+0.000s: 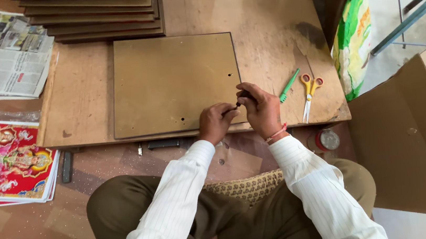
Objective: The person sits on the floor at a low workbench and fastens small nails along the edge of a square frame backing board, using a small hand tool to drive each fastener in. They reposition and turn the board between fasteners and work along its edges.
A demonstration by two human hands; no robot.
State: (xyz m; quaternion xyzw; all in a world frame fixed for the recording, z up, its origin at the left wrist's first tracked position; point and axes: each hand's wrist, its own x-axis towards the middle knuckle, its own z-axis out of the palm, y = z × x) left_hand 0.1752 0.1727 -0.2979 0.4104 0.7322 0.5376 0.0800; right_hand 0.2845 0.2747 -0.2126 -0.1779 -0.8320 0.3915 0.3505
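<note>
Both hands, left hand [217, 122] and right hand [259, 109], pinch a small dark object [238, 102], mostly hidden.

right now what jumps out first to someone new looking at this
Both hands meet at the near right corner of a brown board on a low wooden table, the left hand and right hand pinching a small dark part. Right of them lie a green tool and orange-handled scissors; bright colourful prints sit on the floor at left.

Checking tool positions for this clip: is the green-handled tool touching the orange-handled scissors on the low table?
Apart. The head view shows the green-handled tool lying left of the orange-handled scissors, with a strip of bare wooden table plainly visible between them.
</note>
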